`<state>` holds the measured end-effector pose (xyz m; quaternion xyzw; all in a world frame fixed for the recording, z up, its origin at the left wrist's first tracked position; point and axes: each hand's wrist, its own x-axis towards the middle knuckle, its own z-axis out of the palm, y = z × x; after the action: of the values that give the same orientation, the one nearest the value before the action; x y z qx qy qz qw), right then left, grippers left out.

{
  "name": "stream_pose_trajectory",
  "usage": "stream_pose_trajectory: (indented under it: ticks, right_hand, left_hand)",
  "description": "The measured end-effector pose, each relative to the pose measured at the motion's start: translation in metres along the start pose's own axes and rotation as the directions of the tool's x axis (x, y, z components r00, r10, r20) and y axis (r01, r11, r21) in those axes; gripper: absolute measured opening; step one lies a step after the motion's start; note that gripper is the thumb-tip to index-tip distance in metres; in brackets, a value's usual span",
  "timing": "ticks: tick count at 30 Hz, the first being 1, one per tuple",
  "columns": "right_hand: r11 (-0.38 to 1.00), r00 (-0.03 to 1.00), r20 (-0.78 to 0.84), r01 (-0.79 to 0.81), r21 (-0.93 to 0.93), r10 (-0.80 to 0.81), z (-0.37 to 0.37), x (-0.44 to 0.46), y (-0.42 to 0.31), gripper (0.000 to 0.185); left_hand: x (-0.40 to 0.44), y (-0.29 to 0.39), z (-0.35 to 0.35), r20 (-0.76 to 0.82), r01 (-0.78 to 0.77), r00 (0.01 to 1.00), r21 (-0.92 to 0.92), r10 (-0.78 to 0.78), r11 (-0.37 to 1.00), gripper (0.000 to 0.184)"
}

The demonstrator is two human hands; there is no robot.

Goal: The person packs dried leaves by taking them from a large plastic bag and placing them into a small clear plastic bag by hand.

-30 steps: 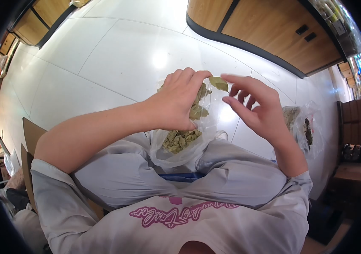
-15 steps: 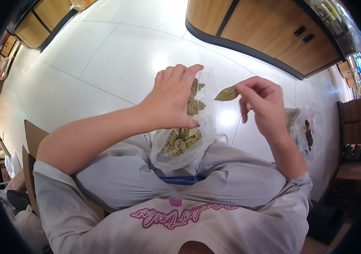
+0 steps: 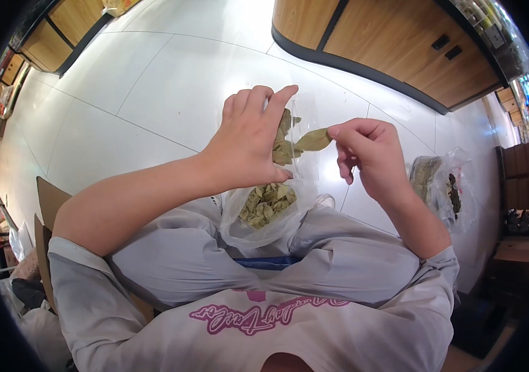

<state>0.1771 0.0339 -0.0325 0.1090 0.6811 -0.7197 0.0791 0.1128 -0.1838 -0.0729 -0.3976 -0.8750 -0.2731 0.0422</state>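
Observation:
My left hand (image 3: 246, 141) has its thumb and fingers stretched wide around a clear bag (image 3: 305, 113), holding its mouth apart. Dried greenish leaves (image 3: 284, 150) show inside, partly hidden by the hand. A single dried leaf (image 3: 315, 140) is pinched between the thumb and fingers of my right hand (image 3: 373, 155), its tip at the clear bag's opening. Below, between my legs, an open translucent plastic bag (image 3: 233, 224) holds a heap of similar leaves (image 3: 265, 208).
On the floor to the right lie a packet of leaves (image 3: 424, 177) and a clear bag with dark contents (image 3: 453, 192). A wooden counter (image 3: 394, 43) stands ahead. Cardboard (image 3: 50, 198) is at my left, and dark shelving (image 3: 522, 186) at the far right.
My right hand has closed on the single leaf, which was by my left fingertips, drew it to the right, then moved it left to the clear bag's opening. My left hand has risen slightly.

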Motion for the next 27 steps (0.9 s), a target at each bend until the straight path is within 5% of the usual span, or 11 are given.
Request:
stream_pose_trajectory:
  ticks: [6,8,13,18,22,27]
  right_hand:
    - [0.956,0.928,0.288,-0.275,0.1,0.237,0.003,0.0,0.003,0.023]
    - [0.961,0.898,0.352,-0.276,-0.012,0.262,0.0,0.001,0.002,0.037]
    - [0.91,0.728,0.637,-0.403,0.101,0.252,-0.009,0.0,0.001,0.066]
    - [0.949,0.728,0.612,-0.277,-0.148,0.308,0.003,-0.007,-0.007,0.07]
    - [0.979,0.901,0.385,-0.177,-0.096,0.201,0.0,-0.007,-0.014,0.065]
    - [0.925,0.746,0.588,-0.381,-0.006,0.311,-0.003,-0.007,-0.006,0.063]
  left_hand:
    - [0.0,0.006,-0.002,-0.014,-0.028,0.999,0.022,0.028,0.999,0.112]
    - [-0.001,0.007,-0.003,-0.022,-0.04,0.999,0.035,0.04,0.999,0.109]
    - [-0.001,0.005,-0.003,-0.046,-0.057,0.997,0.082,0.061,0.995,0.109]
    - [-0.001,0.008,-0.005,0.01,-0.042,0.999,0.068,0.041,0.997,0.109]
    - [-0.002,0.005,-0.003,0.012,-0.039,0.999,0.064,0.039,0.997,0.109]
    - [-0.005,0.003,-0.002,-0.015,-0.053,0.998,0.051,0.054,0.997,0.108]
